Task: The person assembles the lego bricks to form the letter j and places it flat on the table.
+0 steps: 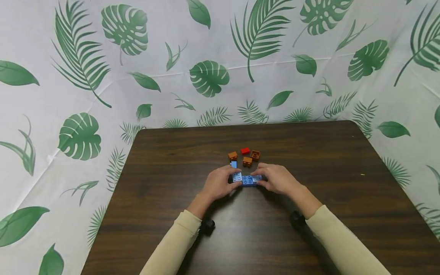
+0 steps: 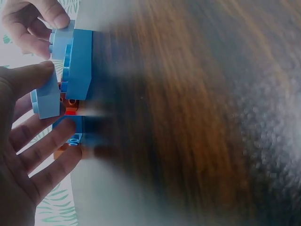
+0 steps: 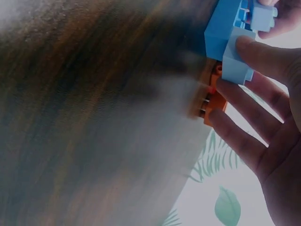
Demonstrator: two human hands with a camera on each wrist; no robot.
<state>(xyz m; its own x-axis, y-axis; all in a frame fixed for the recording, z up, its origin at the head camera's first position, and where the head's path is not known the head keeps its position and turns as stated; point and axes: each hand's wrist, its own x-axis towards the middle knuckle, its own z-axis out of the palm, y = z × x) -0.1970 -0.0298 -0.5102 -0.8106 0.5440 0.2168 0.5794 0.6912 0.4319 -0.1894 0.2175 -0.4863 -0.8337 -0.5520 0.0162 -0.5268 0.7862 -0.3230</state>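
Observation:
A long blue toy brick [image 1: 249, 181] lies on the table between both hands. My left hand [image 1: 219, 184] pinches a light blue brick [image 2: 48, 96] between thumb and fingers at the long brick's left end. Its other fingers are spread in the left wrist view. With thumb and fingertips, my right hand [image 1: 277, 179] holds another light blue brick [image 3: 236, 59] on the right end of the long one. Whether either light brick is fully seated cannot be told. Studs show along the middle of the long brick. Just beyond my left fingers is another blue brick [image 1: 233, 164], partly hidden.
Behind the hands lie orange-brown bricks, one at the left [image 1: 232, 156], one in front [image 1: 247, 161] and one showing its hollow side [image 1: 255, 154]. A red brick [image 1: 245, 151] sits among them. The dark wooden table [image 1: 165, 183] meets a leaf-patterned cloth at its back edge.

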